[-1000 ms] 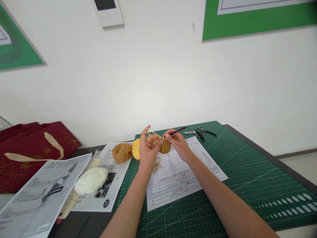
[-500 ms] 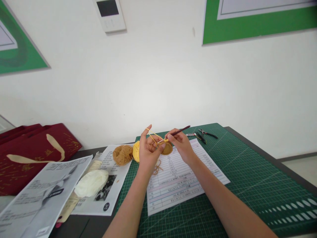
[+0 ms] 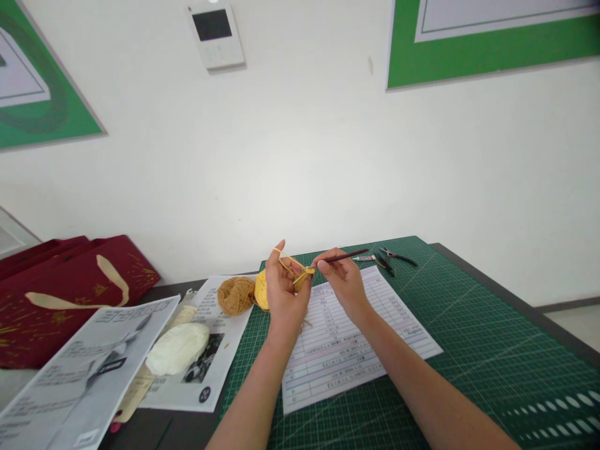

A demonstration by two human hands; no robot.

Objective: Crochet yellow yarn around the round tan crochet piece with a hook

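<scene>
My left hand (image 3: 285,289) is closed on a small yellow-brown crochet piece (image 3: 302,281), mostly hidden behind the thumb. Yellow yarn (image 3: 291,255) loops over its raised index finger and runs down to the work. In my right hand (image 3: 341,275) is a dark crochet hook (image 3: 347,256), held like a pen, its tip at the upper edge of the piece. A yellow yarn ball (image 3: 261,292) lies just left of my left hand, partly hidden by it, beside a brown yarn ball (image 3: 235,296).
A printed sheet (image 3: 347,350) lies under my hands on the green cutting mat (image 3: 469,337). Pliers (image 3: 398,257), a small tube (image 3: 364,258) and snips (image 3: 385,265) lie behind. To the left are a cream yarn ball (image 3: 178,349), papers (image 3: 89,375) and red bags (image 3: 70,294).
The crochet piece has turned from facing me to mostly hidden behind my left thumb. The hook has tilted flatter. The whole view has shifted slightly.
</scene>
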